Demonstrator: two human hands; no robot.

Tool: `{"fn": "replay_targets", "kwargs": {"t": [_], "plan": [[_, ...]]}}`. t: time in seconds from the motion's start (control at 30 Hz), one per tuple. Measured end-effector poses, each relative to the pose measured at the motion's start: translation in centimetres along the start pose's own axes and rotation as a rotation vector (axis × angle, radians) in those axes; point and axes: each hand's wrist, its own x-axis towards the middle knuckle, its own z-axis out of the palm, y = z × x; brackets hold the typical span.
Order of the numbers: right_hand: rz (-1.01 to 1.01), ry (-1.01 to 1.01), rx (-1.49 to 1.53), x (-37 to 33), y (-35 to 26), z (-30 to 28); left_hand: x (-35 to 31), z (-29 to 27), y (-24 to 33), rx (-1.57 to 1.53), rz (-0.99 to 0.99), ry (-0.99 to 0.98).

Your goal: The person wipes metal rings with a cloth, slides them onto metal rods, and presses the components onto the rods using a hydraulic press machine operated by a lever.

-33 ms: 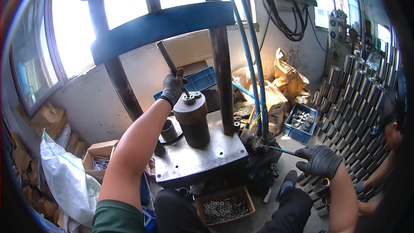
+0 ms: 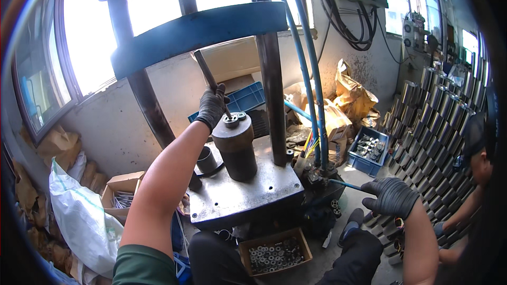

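Note:
My left hand (image 2: 213,106), in a dark grey glove, is closed around a dark metal rod (image 2: 205,68). The rod leans, its upper end towards the left and its lower end at a small ring-shaped metal part (image 2: 231,123) on top of a thick metal cylinder (image 2: 237,155). Beside that part lies a second small ring (image 2: 241,116). The cylinder stands upright on the steel bed (image 2: 248,192) of a press, below its blue crossbeam (image 2: 200,29). Over at the right, my gloved right hand (image 2: 393,196) is closed on the end of a thin blue lever (image 2: 346,184).
An open metal cup (image 2: 206,161) stands left of the cylinder. Dark columns (image 2: 272,95) rise around the bed. A box of small rings (image 2: 274,253) sits between my legs. Stacked metal tubes (image 2: 433,126) and a person's arm (image 2: 465,214) are at the right; a white sack (image 2: 79,206) is left.

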Motion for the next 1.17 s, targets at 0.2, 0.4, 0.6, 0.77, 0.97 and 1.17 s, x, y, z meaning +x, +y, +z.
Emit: {"fn": "replay_targets", "kwargs": {"t": [0.2, 0.4, 0.6, 0.77, 0.97, 1.17], "plan": [[0.046, -0.018, -0.049, -0.7, -0.4, -0.1, 1.9, 1.6, -3.3, -0.088, 0.041, -0.078], [0.015, -0.14, -0.127, 1.8, -1.1, 0.3, 5.7, -1.8, -8.1, -0.119, 0.135, -0.183], [0.014, -0.117, -0.108, 1.7, -1.0, 0.6, 6.5, -0.7, -10.6, -0.18, 0.009, -0.113], [0.005, -0.072, -0.116, 1.0, -0.5, 0.9, 2.5, 0.0, -6.2, -0.121, 0.064, -0.185], [0.015, 0.018, -0.091, -0.4, -0.7, 0.3, 0.6, 0.9, -0.8, -0.013, -0.044, -0.285], [0.085, -0.096, -0.051, 1.2, -1.6, -0.1, 0.6, -1.0, 0.9, 0.016, -0.199, -0.329]]}}
